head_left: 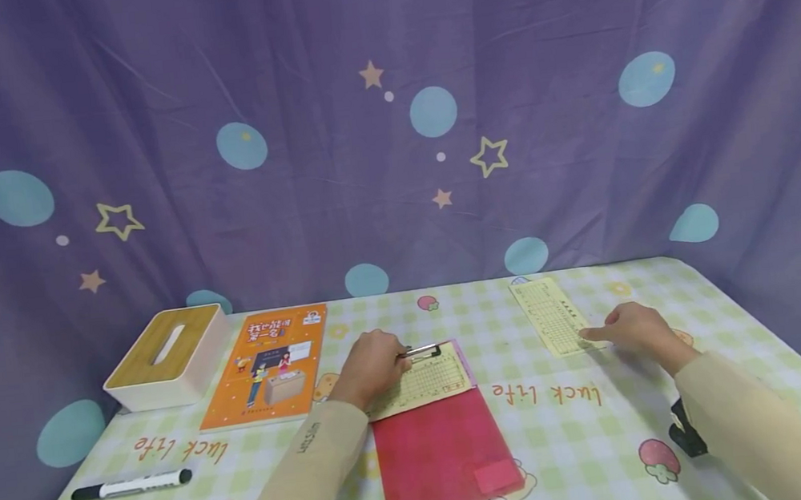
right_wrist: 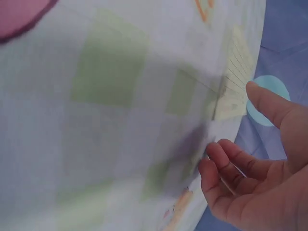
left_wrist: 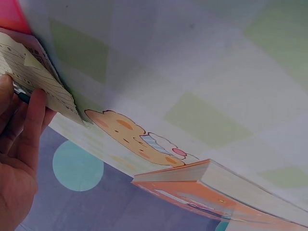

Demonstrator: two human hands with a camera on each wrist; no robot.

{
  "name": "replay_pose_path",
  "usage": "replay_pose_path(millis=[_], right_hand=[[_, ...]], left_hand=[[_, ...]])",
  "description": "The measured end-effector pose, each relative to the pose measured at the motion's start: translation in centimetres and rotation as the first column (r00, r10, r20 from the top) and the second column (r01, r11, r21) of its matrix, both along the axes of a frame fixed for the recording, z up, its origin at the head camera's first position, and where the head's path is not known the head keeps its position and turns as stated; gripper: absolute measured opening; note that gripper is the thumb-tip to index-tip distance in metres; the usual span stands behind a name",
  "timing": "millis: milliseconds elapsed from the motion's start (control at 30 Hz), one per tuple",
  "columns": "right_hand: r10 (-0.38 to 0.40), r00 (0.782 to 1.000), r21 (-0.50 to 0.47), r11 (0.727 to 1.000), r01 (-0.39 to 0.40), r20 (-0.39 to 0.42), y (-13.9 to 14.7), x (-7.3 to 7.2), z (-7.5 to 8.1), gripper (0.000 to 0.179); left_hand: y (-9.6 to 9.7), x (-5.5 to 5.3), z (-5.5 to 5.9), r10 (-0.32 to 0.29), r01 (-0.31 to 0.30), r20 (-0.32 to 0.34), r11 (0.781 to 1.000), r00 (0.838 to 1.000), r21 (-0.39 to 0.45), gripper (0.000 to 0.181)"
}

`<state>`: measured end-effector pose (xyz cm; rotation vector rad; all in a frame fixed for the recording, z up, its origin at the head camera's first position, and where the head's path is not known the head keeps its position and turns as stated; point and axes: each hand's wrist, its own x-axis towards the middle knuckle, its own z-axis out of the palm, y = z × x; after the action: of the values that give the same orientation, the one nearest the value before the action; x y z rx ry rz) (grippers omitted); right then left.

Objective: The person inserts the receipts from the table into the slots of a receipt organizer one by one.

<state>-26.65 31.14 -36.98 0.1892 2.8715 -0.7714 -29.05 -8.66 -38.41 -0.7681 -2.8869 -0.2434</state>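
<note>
My left hand (head_left: 375, 365) pinches a black clip (head_left: 426, 351) at the far edge of a yellow printed slip (head_left: 431, 380). In the left wrist view, thumb and finger close on the dark clip (left_wrist: 21, 96) over the lined paper (left_wrist: 36, 77). Pink paper shows along the slip's right side, and a red folder (head_left: 442, 455) lies beneath on its near side. My right hand (head_left: 636, 332) holds nothing, its thumb stretched toward the near corner of a second yellow slip (head_left: 550, 316). The right wrist view shows its other fingers (right_wrist: 226, 163) loosely bent, close over the cloth.
An orange book (head_left: 270, 367) and a tissue box (head_left: 165, 357) with a wooden lid stand at the back left. A capped marker (head_left: 133, 486) lies at the front left. Partly hidden by the right sleeve is a black object (head_left: 687, 429). A purple curtain (head_left: 398, 226) hangs behind the table.
</note>
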Motion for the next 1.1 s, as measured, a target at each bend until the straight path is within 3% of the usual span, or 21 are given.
replay_pose_path(millis=[100, 400, 667, 1100], right_hand=[[-0.004, 1.0, -0.001, 1.0, 0.004, -0.002, -0.6, 0.0, -0.6, 0.053], [-0.009, 0.997, 0.103, 0.995, 0.001, 0.073, -2.5, -0.3, -0.3, 0.076], [-0.084, 0.989, 0.025, 0.996, 0.081, 0.118, -3.0, -0.8, -0.3, 0.089], [-0.09, 0.996, -0.088, 0.992, 0.09, 0.005, -2.3, -0.2, -1.1, 0.065]], left_hand=[[0.0, 0.0, -0.1, -0.002, 0.002, 0.002, 1.0, 1.0, -0.004, 0.013], [-0.2, 0.0, -0.5, -0.036, 0.036, -0.043, 0.999, 0.998, 0.004, 0.011], [-0.1, -0.1, -0.6, -0.026, 0.026, -0.028, 1.0, 0.999, 0.01, 0.012], [-0.2, -0.1, -0.5, -0.025, 0.024, -0.04, 0.999, 0.999, -0.033, 0.012]])
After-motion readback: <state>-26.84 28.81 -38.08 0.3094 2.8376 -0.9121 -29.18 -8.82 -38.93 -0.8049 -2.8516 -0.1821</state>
